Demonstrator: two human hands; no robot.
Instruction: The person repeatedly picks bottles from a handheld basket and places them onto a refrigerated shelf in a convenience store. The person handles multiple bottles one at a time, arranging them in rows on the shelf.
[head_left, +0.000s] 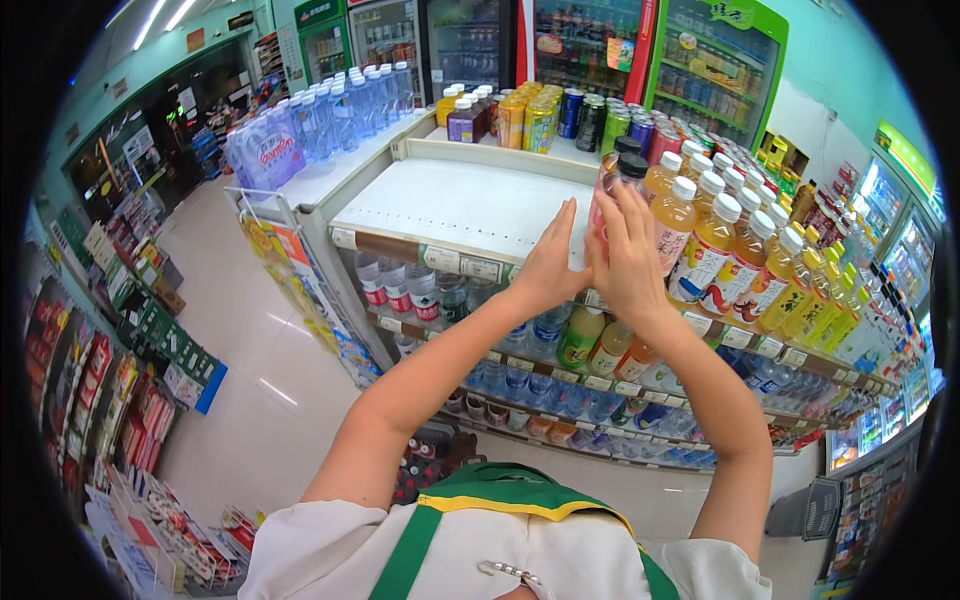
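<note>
My right hand (630, 259) lies with its fingers up against a black-capped bottle (632, 169) with a pinkish label. The fingers hide much of it, so whether they grip it is unclear. Behind it stands a second dark-capped bottle (624, 144). My left hand (551, 259) is to the left, fingers extended and apart, holding nothing; its thumb reaches close to my right hand. Both hands are over the front of a white top shelf (472, 187). Just right of my right hand are rows of white-capped tea bottles (705, 251).
Water bottles (345, 112) and a purple shrink-wrapped pack (266, 154) occupy the left shelf section. Drink cans (540, 124) line the back. Price tags (442, 259) run along the shelf edge, above lower tiers of bottles. A wire display rack (281, 277) flanks the shelf's left end.
</note>
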